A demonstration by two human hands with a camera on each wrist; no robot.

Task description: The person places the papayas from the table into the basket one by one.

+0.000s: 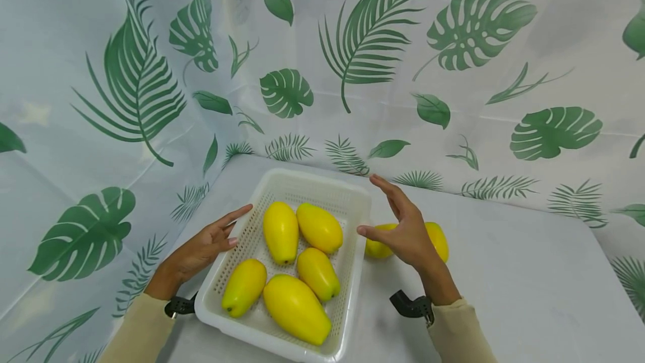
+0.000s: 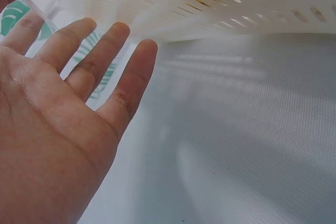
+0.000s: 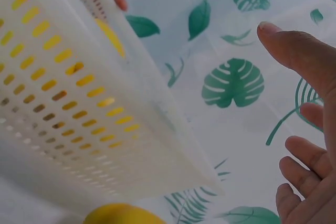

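Note:
A white perforated plastic basket (image 1: 355, 273) stands on the table with several yellow mango-like fruits (image 1: 297, 307) lying inside it. At its left side is my left hand (image 1: 204, 248), fingers extended along the wall. The left wrist view has those fingertips (image 2: 143, 51) at the slotted basket wall (image 2: 210, 3); whether they press on it I cannot tell. My right hand (image 1: 405, 228) hovers off the right rim, thumb and fingers spread, holding nothing. A gap separates this hand (image 3: 310, 177) from the basket in the right wrist view.
Partly behind my right hand, yellow fruit shows on the table, one piece (image 1: 378, 248) beside the basket and another (image 1: 437, 241) farther right. A leaf-printed curtain (image 1: 383, 128) rises along the back and left of the white table (image 1: 529, 279).

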